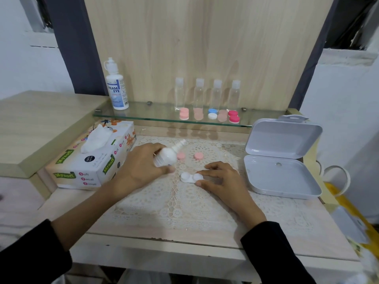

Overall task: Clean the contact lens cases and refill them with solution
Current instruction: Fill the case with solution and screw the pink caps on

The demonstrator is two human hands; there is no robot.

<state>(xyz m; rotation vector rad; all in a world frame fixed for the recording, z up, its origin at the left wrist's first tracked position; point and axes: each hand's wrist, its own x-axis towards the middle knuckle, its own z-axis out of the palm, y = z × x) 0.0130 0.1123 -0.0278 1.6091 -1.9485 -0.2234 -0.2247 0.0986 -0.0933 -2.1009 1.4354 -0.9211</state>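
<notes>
gripping a small white bottle (166, 156) in my left hand (141, 165), fingers curled round its body and its nozzle tilted up to the right, i hold a white lens case (191, 177) on the lace mat (184, 208) with my right hand (222, 179), thumb and forefinger pinching the case's right-hand cup while the other fingers lie loosely bent. the case sits uncapped at the middle of the mat, just below the bottle and between my two hands. a pink cap (181, 156) lies on the mat right behind the bottle, and a second pink cap (198, 155) lies near it to the right. a tissue box (92, 162) stands at the mat's left edge, and a white plastic box (281, 160) sits at the right with its lid raised. behind, a glass shelf (143, 116) carries a large solution bottle (117, 87) at its left end, four clear bottles (179, 94) with pale caps in a row, and five closed lens cases (212, 114) in front of them, in pink, peach, blue and white, peach and red. dark sleeves (272, 249) cover both my forearms.
</notes>
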